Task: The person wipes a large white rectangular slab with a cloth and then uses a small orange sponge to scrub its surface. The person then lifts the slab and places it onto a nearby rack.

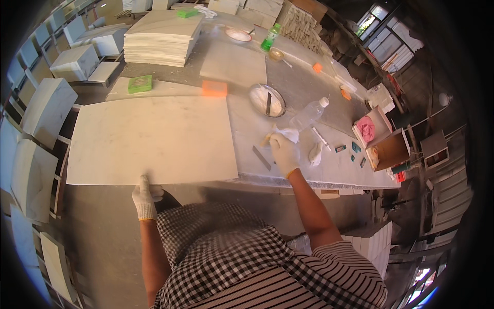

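Observation:
A large pale marble slab (152, 141) lies flat in front of me, its near edge reaching past the table. My left hand (147, 198), in a white glove, grips that edge with the thumb on top and the fingers curled below. To the right of the slab, my gloved right hand (284, 153) is closed low over the tabletop. A small tan piece (265, 139) shows at its fingertips; its kind is unclear. Touching or just behind that hand is a crumpled white cloth (289, 134). A flat grey strip (261, 158) lies to its left.
Beyond are a metal bowl of white paste (267, 101), a clear bottle (310, 114) on its side and an orange block (214, 88). A green block (139, 84) sits behind the slab, near stacked slabs (162, 38). Open boxes (388, 149) stand at the right end.

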`<action>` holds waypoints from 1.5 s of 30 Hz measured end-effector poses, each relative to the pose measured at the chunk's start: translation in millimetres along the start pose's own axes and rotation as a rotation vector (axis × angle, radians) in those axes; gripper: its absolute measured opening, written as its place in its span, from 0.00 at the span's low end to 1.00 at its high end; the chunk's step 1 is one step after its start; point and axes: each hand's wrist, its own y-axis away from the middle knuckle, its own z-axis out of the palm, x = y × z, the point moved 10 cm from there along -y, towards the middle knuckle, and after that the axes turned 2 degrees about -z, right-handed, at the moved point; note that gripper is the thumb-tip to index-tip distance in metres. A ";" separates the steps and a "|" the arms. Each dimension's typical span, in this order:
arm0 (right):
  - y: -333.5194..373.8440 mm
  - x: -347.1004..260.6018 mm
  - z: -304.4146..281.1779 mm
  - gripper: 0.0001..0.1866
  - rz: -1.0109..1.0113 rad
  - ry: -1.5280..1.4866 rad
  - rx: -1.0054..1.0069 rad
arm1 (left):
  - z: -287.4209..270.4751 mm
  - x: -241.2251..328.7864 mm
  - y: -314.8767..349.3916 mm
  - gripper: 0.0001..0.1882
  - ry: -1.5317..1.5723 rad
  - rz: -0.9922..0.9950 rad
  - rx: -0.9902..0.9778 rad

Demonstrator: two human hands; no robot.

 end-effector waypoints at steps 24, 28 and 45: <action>55.3 35.8 -12.7 0.12 0.278 0.058 0.028 | -1.6 -2.2 1.2 0.30 0.016 -0.023 0.018; 45.8 59.5 -7.7 0.12 0.367 0.019 0.019 | -2.2 -5.1 -1.3 0.30 0.026 -0.022 0.011; 33.8 12.8 10.0 0.15 -0.081 -0.026 -0.045 | -4.2 -4.6 -2.0 0.31 -0.032 -0.005 0.003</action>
